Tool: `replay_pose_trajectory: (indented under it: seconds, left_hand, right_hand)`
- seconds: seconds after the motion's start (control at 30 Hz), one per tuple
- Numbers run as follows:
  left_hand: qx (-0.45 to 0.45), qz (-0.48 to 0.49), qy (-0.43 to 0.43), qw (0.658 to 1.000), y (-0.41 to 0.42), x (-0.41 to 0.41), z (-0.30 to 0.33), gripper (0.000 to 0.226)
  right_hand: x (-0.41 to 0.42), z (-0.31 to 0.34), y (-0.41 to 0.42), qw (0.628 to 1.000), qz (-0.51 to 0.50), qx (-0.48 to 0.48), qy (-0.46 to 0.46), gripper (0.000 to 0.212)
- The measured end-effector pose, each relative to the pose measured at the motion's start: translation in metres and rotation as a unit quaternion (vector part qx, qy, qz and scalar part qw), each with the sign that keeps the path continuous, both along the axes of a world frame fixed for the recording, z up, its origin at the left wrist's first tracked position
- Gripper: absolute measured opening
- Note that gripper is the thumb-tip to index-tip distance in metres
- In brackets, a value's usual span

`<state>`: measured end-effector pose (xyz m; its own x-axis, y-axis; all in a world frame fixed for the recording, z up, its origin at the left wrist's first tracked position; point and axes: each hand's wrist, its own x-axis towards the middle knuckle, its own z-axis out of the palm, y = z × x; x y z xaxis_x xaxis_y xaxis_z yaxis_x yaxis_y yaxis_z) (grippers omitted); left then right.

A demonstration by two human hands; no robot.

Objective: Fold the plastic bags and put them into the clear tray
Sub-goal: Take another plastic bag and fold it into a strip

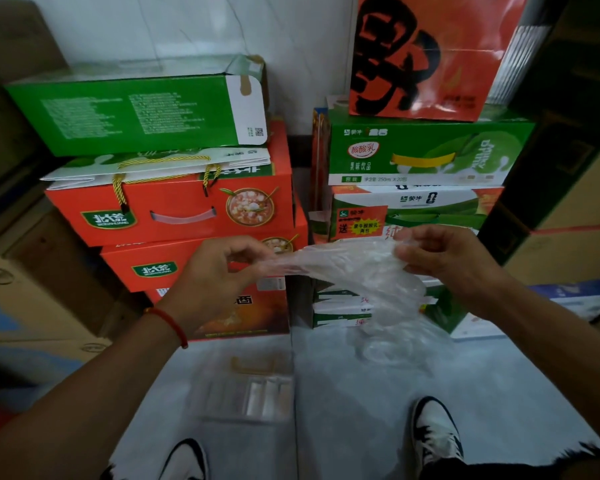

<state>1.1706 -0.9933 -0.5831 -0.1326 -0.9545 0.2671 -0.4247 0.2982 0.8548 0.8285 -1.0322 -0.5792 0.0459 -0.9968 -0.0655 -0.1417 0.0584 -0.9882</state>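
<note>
Above a grey tiled floor [361, 393], a person is holding a clear plastic bag [354, 271] stretched between both hands at about chest height. On the left, the left hand [215, 271] is pinching one twisted end of the bag between thumb and curled fingers; a red cord bracelet [168, 323] is sitting on that wrist. Opposite it, the right hand [444, 258] is gripping the other, gathered end with its fingers curled round the film. Between the hands the bag is hanging slack, its loose lower part sagging down toward the floor on the right side.

Below the hands, the clear tray [246, 393] is lying flat on the floor, just ahead of two black-and-white sneakers [433, 431]; its contents are too blurred to tell. Behind the bag, stacked against a pale wall, orange gift boxes [174, 209] are sitting under a green carton [129, 112] on the left, and green milk-drink cartons [426, 154] are carrying an orange paper bag [426, 57] on the right. Brown cardboard boxes [32, 299] are standing at the far left.
</note>
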Motion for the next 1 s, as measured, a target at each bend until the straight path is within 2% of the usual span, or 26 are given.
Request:
replay_pose_trajectory:
  seconds: [0.13, 0.2, 0.4, 0.47, 0.6, 0.73, 0.83, 0.93, 1.0]
  left_hand:
    - [0.074, -0.024, 0.130, 0.988, 0.006, -0.006, 0.002, 0.027]
    - [0.075, -0.019, 0.140, 0.987, 0.007, -0.010, 0.003, 0.040]
    - [0.011, 0.024, 0.031, 0.999, 0.003, -0.004, 0.003, 0.040]
    - [-0.012, 0.046, -0.017, 0.999, 0.002, -0.003, 0.002, 0.041]
    - [-0.047, 0.091, -0.125, 0.987, -0.003, -0.001, -0.003, 0.041]
    - [0.037, 0.056, -0.196, 0.978, 0.001, -0.008, -0.004, 0.044]
    - [0.069, 0.007, -0.146, 0.987, 0.010, -0.024, 0.001, 0.057]
    - [0.102, -0.068, -0.047, 0.991, 0.015, -0.055, 0.002, 0.055]
    - [0.109, -0.084, 0.010, 0.990, 0.017, -0.075, 0.000, 0.042]
  right_hand:
    - [-0.004, 0.001, 0.001, 1.000, -0.011, -0.007, -0.007, 0.017]
    - [-0.004, 0.001, 0.001, 1.000, -0.012, -0.009, -0.017, 0.019]
    - [-0.008, 0.003, 0.000, 0.993, -0.040, 0.010, -0.115, 0.025]
    - [-0.012, 0.005, 0.000, 0.992, -0.044, 0.008, -0.114, 0.026]
    - [-0.012, 0.004, 0.003, 0.998, -0.039, -0.053, -0.026, 0.015]
    - [0.000, 0.008, 0.008, 0.985, 0.003, -0.145, 0.095, 0.014]
    - [0.017, 0.013, 0.014, 0.970, 0.067, -0.177, 0.153, 0.017]
    - [0.039, 0.018, 0.023, 0.960, 0.135, -0.188, 0.158, 0.019]
    - [0.053, 0.020, 0.028, 0.956, 0.170, -0.193, 0.140, 0.020]
